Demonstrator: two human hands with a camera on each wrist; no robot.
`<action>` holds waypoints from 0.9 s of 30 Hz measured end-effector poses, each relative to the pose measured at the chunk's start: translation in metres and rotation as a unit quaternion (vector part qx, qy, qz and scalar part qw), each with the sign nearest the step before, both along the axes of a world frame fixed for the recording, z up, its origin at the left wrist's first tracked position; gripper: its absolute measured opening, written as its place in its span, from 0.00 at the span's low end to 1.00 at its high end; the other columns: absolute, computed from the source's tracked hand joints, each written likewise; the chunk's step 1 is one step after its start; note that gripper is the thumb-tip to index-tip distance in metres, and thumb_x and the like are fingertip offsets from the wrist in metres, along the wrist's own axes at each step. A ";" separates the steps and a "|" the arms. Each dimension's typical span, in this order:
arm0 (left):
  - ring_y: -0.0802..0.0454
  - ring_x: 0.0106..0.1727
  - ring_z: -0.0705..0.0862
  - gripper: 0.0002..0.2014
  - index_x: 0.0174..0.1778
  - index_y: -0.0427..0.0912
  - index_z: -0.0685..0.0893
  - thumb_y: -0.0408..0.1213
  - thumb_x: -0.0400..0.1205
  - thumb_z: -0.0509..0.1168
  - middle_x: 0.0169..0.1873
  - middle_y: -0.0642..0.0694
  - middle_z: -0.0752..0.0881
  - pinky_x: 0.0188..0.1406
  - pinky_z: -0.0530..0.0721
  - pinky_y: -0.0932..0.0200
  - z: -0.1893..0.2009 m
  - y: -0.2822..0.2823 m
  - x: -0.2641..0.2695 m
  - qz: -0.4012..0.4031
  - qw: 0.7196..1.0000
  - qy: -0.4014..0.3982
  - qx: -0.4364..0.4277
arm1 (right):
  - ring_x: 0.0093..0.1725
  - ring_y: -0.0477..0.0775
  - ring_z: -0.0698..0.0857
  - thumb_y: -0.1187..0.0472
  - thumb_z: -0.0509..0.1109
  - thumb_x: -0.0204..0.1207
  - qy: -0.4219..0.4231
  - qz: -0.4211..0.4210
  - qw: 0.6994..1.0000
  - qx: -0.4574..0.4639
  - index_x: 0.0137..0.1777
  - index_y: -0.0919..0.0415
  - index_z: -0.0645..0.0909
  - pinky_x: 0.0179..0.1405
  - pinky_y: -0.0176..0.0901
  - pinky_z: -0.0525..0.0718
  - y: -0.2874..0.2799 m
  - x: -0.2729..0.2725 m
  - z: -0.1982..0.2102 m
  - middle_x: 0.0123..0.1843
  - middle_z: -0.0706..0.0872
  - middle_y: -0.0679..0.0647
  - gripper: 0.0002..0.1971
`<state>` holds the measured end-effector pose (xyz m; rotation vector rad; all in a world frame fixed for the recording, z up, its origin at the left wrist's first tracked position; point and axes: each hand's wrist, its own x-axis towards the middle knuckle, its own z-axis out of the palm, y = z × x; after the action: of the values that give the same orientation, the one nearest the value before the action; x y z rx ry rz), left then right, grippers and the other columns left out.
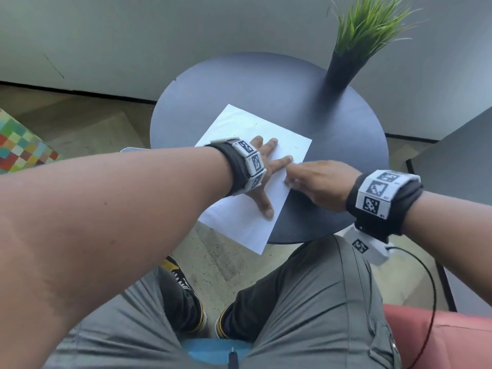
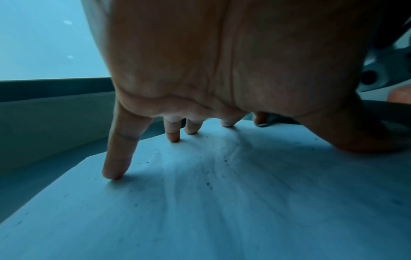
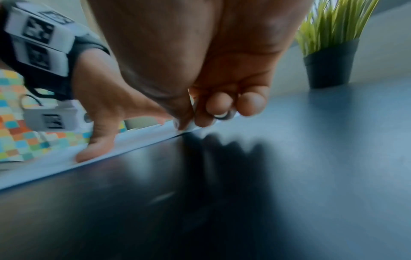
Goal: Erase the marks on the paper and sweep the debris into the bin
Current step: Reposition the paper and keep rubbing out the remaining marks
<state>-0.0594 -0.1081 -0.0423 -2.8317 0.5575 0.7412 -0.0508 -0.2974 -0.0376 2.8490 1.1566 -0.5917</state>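
Observation:
A white sheet of paper (image 1: 250, 123) lies on the round dark table (image 1: 332, 145), its near corner hanging over the table edge. My left hand (image 1: 270, 171) presses flat on the sheet with fingers spread; in the left wrist view the fingertips (image 2: 113, 174) touch the paper (image 2: 222, 202). Dark specks of debris (image 2: 209, 184) dot the sheet. My right hand (image 1: 292, 179) sits at the paper's right edge with fingers curled, pinching a small white eraser (image 3: 193, 107) that is mostly hidden. This hand is blurred in the right wrist view.
A black pot with green grass (image 1: 343, 70) stands at the table's far right. A multicoloured checkered object (image 1: 21, 147) is on the floor to the left. Grey furniture (image 1: 466, 161) stands at the right, with a red cushion (image 1: 439, 336) near it. No bin is clearly in view.

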 end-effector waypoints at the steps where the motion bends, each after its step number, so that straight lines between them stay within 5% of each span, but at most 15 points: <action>1: 0.32 0.82 0.46 0.70 0.82 0.67 0.37 0.82 0.47 0.68 0.84 0.43 0.38 0.73 0.62 0.24 0.000 0.000 0.001 -0.003 1.000 -0.002 0.000 | 0.46 0.56 0.78 0.48 0.54 0.86 -0.012 -0.015 1.000 -0.001 0.54 0.47 0.68 0.45 0.51 0.79 -0.002 0.006 0.002 0.47 0.79 0.43 0.06; 4: 0.31 0.81 0.48 0.71 0.80 0.70 0.35 0.83 0.44 0.66 0.84 0.41 0.39 0.72 0.62 0.23 -0.002 -0.002 0.004 -0.009 1.000 -0.007 -0.002 | 0.45 0.65 0.81 0.47 0.52 0.85 -0.039 -0.044 0.998 0.017 0.54 0.51 0.67 0.45 0.57 0.83 -0.004 0.013 0.001 0.46 0.82 0.52 0.09; 8: 0.29 0.82 0.46 0.72 0.79 0.71 0.35 0.85 0.40 0.63 0.84 0.41 0.37 0.73 0.60 0.23 -0.004 -0.002 0.005 -0.009 1.000 -0.005 0.008 | 0.45 0.62 0.80 0.50 0.52 0.85 0.015 0.025 0.999 -0.016 0.55 0.51 0.64 0.46 0.55 0.82 0.006 -0.012 -0.002 0.45 0.79 0.50 0.06; 13: 0.31 0.81 0.47 0.72 0.80 0.69 0.33 0.85 0.43 0.64 0.84 0.42 0.37 0.73 0.59 0.23 -0.005 -0.002 0.005 -0.017 1.000 -0.014 0.007 | 0.41 0.66 0.81 0.53 0.54 0.84 -0.042 -0.063 0.997 -0.012 0.51 0.51 0.63 0.43 0.59 0.84 -0.003 0.016 0.007 0.47 0.83 0.59 0.04; 18: 0.29 0.82 0.43 0.74 0.79 0.69 0.31 0.86 0.39 0.62 0.84 0.41 0.34 0.76 0.55 0.24 -0.005 -0.003 0.004 -0.009 1.000 -0.008 0.014 | 0.42 0.59 0.77 0.53 0.56 0.84 0.037 0.072 0.997 -0.006 0.48 0.49 0.60 0.43 0.51 0.81 0.004 -0.041 0.004 0.44 0.76 0.47 0.07; 21: 0.29 0.82 0.43 0.74 0.79 0.69 0.31 0.86 0.39 0.62 0.84 0.41 0.34 0.76 0.55 0.25 -0.004 -0.005 0.004 -0.009 1.000 -0.009 0.011 | 0.45 0.56 0.78 0.52 0.55 0.85 -0.018 0.032 0.999 -0.004 0.49 0.50 0.62 0.43 0.49 0.80 -0.004 -0.019 0.002 0.45 0.75 0.40 0.05; 24: 0.30 0.83 0.43 0.73 0.79 0.69 0.31 0.85 0.40 0.63 0.84 0.41 0.34 0.75 0.55 0.24 -0.004 -0.005 0.001 -0.008 1.000 -0.015 0.019 | 0.40 0.59 0.77 0.56 0.58 0.83 -0.019 0.063 0.998 -0.004 0.48 0.49 0.58 0.38 0.49 0.77 0.003 -0.029 -0.003 0.41 0.70 0.44 0.09; 27: 0.32 0.83 0.42 0.74 0.79 0.69 0.30 0.85 0.39 0.62 0.84 0.43 0.33 0.74 0.54 0.23 -0.003 -0.005 -0.001 -0.006 1.000 -0.014 0.018 | 0.39 0.61 0.79 0.57 0.59 0.81 0.021 0.112 0.993 -0.021 0.52 0.50 0.62 0.38 0.53 0.82 0.007 -0.049 -0.005 0.44 0.75 0.48 0.07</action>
<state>-0.0601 -0.1130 -0.0456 -2.7983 0.5511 0.7017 -0.1002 -0.2903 -0.0424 2.6332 1.4260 -0.6558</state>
